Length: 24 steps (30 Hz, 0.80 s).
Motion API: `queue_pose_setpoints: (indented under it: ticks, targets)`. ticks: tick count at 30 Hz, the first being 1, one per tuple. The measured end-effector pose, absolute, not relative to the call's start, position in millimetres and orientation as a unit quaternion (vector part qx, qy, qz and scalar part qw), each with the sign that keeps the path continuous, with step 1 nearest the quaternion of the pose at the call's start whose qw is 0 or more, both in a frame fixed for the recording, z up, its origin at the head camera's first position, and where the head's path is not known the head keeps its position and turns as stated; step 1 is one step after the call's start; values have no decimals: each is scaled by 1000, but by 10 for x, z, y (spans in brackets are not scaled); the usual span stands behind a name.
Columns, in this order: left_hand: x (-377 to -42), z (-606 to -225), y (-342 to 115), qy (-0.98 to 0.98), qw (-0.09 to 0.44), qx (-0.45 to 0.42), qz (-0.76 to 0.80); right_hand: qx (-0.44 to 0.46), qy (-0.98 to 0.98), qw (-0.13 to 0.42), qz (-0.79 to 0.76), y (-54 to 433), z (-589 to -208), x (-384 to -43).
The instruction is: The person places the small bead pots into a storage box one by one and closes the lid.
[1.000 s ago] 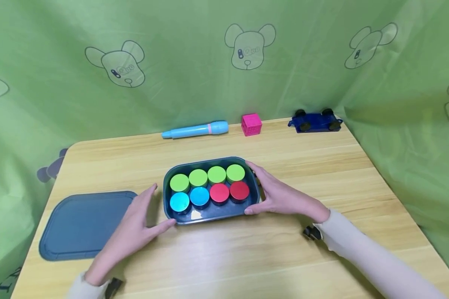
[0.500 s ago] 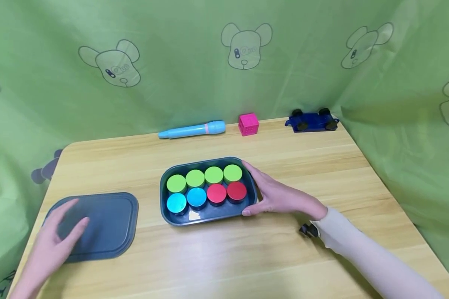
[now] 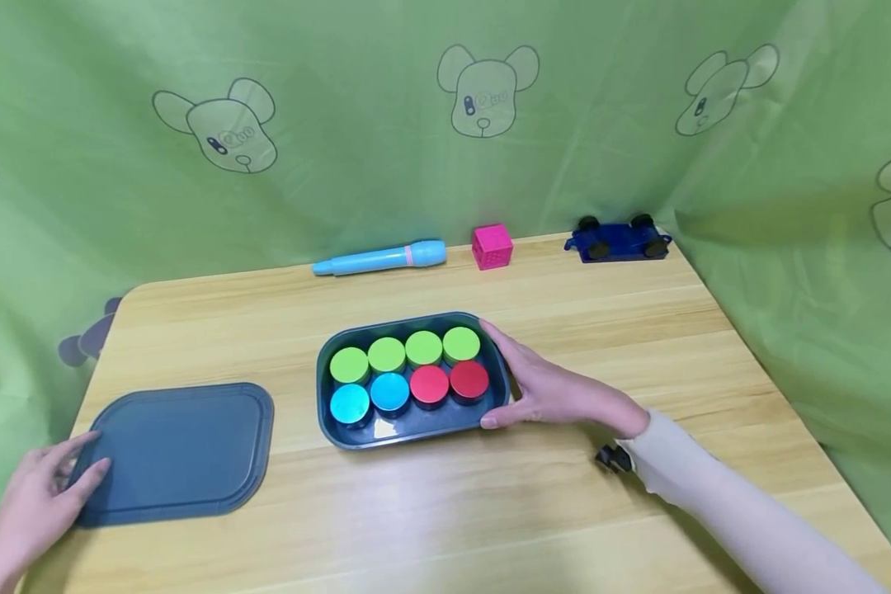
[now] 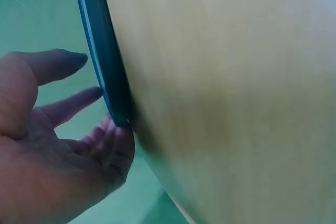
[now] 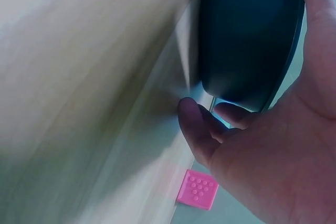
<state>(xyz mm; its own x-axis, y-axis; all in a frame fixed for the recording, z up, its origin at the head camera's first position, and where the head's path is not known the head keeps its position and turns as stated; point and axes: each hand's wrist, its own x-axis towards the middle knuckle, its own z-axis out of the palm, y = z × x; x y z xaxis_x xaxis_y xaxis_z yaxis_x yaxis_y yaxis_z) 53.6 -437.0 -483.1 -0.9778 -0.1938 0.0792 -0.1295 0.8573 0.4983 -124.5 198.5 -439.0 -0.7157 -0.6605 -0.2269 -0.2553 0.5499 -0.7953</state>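
Observation:
A dark blue rectangular plastic box (image 3: 416, 430) with rounded corners sits mid-table. Inside, short round pieces stand in two rows: several with green tops (image 3: 388, 354) behind, two blue (image 3: 389, 391) and two red (image 3: 430, 384) in front. My right hand (image 3: 553, 388) grips the box's right end, thumb at the near rim and fingers by the far corner. Flat on the left side of the table lies a matching dark blue lid (image 3: 181, 450). My left hand (image 3: 40, 499) holds the lid's left edge; in the left wrist view its fingers curl under a corner of the lid (image 4: 105, 40).
Along the back edge lie a light blue toy microphone-like stick (image 3: 379, 259), a pink cube (image 3: 492, 247) and a dark blue toy car chassis (image 3: 618, 240) with black wheels. A green curtain (image 3: 356, 124) with bear-head prints hangs behind and beside the wooden table (image 3: 431, 528).
My left hand has left the box's left end, crossed leftward over the lid and taken hold of its left edge. My right hand stays on the box.

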Motion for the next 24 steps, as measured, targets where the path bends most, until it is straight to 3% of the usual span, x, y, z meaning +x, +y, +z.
queue_pose_setpoints:
  ticks: [5,16,20,24]
  targets:
    - [478,-4869,-4523,-951,89,66,-289,-280,843,256,-381,1991,-4406,-1243]
    - [526,-4811,-4610,-920,35,89,-379,-287,842,253,-381,2018,-4439,-1267]
    - [611,-4812,-4674,-834,6,104,-542,-289,840,251,-385,2003,-4446,-1260]
    - [649,-4877,-4733,-679,-10,24,-733,-284,840,254,-387,2010,-4428,-1240]
